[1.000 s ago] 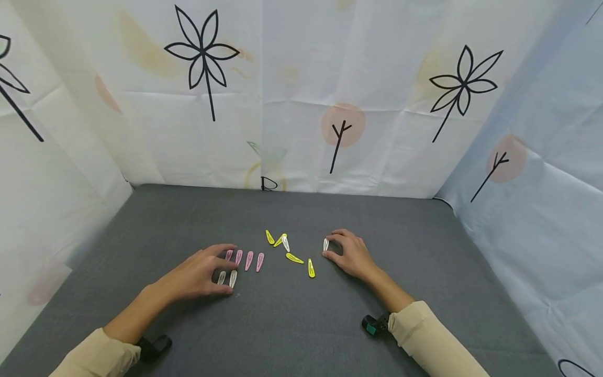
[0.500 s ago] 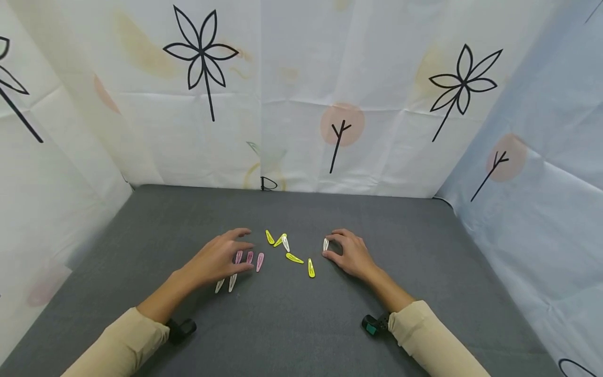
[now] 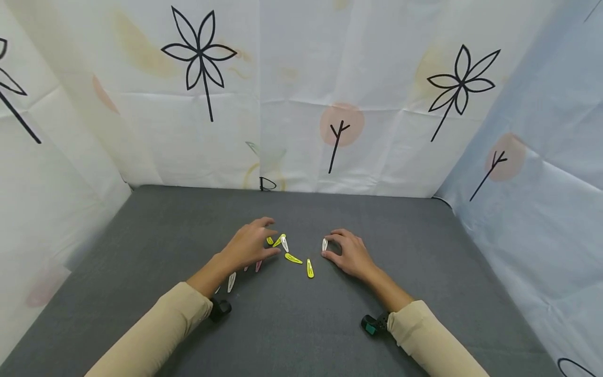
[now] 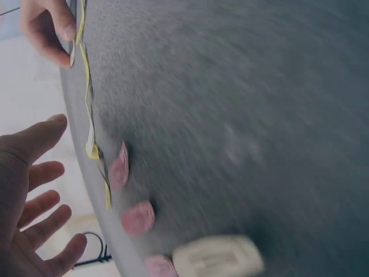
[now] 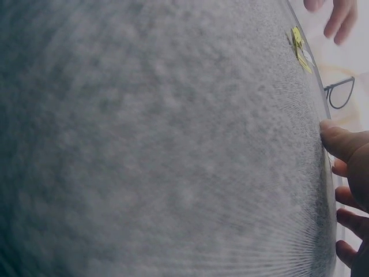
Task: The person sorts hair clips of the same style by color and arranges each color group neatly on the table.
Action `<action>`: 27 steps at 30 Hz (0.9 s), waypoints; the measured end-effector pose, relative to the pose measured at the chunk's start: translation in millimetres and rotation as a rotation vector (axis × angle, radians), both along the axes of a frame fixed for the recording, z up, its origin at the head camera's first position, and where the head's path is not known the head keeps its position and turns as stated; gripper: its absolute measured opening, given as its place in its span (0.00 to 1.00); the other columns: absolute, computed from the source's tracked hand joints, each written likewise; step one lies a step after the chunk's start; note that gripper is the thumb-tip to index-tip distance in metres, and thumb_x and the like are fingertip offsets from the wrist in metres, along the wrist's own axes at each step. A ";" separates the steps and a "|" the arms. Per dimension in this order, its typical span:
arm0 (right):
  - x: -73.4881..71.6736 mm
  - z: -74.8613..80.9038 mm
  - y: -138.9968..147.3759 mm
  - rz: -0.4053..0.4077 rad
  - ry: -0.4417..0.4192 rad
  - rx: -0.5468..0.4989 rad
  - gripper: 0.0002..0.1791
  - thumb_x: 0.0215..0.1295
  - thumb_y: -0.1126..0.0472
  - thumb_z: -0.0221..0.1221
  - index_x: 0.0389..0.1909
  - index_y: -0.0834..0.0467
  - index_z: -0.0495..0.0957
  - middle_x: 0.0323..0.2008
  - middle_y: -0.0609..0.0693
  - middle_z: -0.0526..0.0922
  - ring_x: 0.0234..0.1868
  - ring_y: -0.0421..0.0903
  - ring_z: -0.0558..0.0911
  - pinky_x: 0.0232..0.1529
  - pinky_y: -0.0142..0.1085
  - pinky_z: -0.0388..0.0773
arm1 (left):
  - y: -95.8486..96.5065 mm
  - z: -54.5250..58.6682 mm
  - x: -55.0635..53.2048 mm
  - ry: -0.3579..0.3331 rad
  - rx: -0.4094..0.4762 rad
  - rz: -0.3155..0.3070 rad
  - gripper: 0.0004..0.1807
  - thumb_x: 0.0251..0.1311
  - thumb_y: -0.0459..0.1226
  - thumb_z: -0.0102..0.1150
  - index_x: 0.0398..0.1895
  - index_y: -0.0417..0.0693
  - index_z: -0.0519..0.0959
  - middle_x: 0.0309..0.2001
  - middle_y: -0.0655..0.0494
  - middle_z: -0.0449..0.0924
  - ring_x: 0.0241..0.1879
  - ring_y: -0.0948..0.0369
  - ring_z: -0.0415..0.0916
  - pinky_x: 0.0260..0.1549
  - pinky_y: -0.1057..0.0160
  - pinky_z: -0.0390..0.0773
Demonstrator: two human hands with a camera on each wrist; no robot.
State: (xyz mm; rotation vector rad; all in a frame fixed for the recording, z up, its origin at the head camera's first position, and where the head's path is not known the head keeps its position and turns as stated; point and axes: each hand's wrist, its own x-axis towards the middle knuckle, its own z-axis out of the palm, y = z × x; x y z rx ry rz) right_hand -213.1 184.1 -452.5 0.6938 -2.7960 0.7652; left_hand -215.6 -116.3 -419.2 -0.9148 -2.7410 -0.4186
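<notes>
White clip: the white clip (image 3: 324, 244) is found at the right side of the group, between the tips of the thumb and a finger of the right hand (image 3: 346, 254), at the table (image 3: 301, 327).
Right hand: the white clip is pinched lightly, as it seems; in the right wrist view the clip cannot be made out.
Left hand: nothing is grasped by the left hand (image 3: 247, 246); its fingers are spread, near the yellow clips (image 3: 293, 258).
Second white clip: the second white clip (image 3: 285, 243) is seen against the end of a yellow one.
Pink clips: the pink clips (image 3: 258, 266) are partly covered by the left hand.
Near white clips: the near white clips (image 3: 232, 281) are placed beside the left forearm, one of them mostly hidden.
Weight: very little weight is to be expected in each clip.
Stiffness: the clips are judged thin and stiff, with some spring; they could be bent if pressed hard.
Surface: some slipping may be expected on a smooth face, so dry fingertips are preferred.
Grip place: the two long edges, near the wider end, are best taken; a flat clip is hard to be lifted by its face.
</notes>
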 end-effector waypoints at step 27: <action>-0.1 0.3 -0.4 -0.007 -0.008 0.013 0.25 0.61 0.52 0.69 0.55 0.61 0.81 0.58 0.59 0.78 0.61 0.58 0.75 0.61 0.60 0.64 | 24.3 -13.8 -15.9 -0.145 -0.046 0.066 0.28 0.53 0.53 0.73 0.49 0.42 0.86 0.61 0.44 0.75 0.59 0.48 0.74 0.46 0.46 0.77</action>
